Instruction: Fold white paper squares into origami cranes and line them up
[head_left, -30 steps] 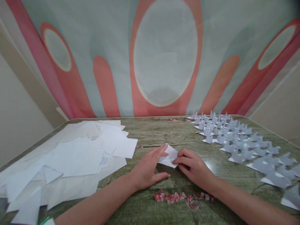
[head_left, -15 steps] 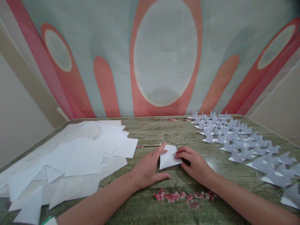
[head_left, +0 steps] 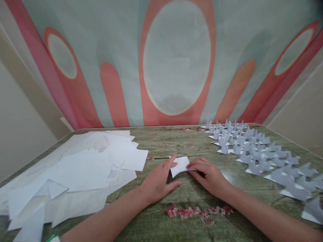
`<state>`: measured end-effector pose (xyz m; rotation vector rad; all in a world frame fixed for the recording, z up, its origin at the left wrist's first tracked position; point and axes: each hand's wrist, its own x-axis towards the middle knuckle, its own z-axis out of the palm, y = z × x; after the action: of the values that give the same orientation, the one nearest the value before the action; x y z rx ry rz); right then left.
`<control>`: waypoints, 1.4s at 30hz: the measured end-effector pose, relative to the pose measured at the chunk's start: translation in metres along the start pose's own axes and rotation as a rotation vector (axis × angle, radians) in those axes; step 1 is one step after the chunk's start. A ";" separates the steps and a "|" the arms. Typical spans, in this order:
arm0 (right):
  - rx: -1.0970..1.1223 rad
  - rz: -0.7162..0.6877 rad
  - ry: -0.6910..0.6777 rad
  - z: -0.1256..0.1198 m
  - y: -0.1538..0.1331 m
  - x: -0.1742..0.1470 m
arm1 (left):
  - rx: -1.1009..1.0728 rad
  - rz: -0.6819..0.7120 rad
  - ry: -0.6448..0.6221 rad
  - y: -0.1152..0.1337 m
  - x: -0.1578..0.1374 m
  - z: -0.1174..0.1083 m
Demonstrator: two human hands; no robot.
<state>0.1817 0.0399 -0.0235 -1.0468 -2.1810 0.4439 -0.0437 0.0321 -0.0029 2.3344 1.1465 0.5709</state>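
A small white sheet of paper sits between my hands at the middle of the table, its near edge curved upward. My right hand pinches the paper's right corner between thumb and fingers. On the other side, my left hand has its thumb spread well away from the fingers. Its fingertips touch the paper's upper left edge, and part of that edge is hidden behind them.
A wide, loose pile of white paper sheets covers the left of the table. Along the right stand rows of folded white paper figures. The wood-patterned table has printed pink flowers and meets a patterned backdrop.
The paper's near edge has lifted and curled away from me, so less of its surface shows. Both hands have shifted only slightly.
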 end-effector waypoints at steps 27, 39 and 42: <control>0.025 0.254 -0.025 -0.001 -0.005 0.005 | 0.025 -0.145 0.131 0.003 0.012 -0.004; -0.019 0.267 -0.089 -0.002 -0.002 0.016 | 0.108 -0.082 0.221 0.009 0.006 -0.004; -0.045 0.246 -0.087 -0.002 -0.002 0.016 | 0.358 -0.020 0.181 0.029 -0.003 -0.005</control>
<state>0.1747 0.0515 -0.0137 -1.3512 -2.1539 0.5623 -0.0304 0.0155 0.0168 2.6071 1.4560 0.6223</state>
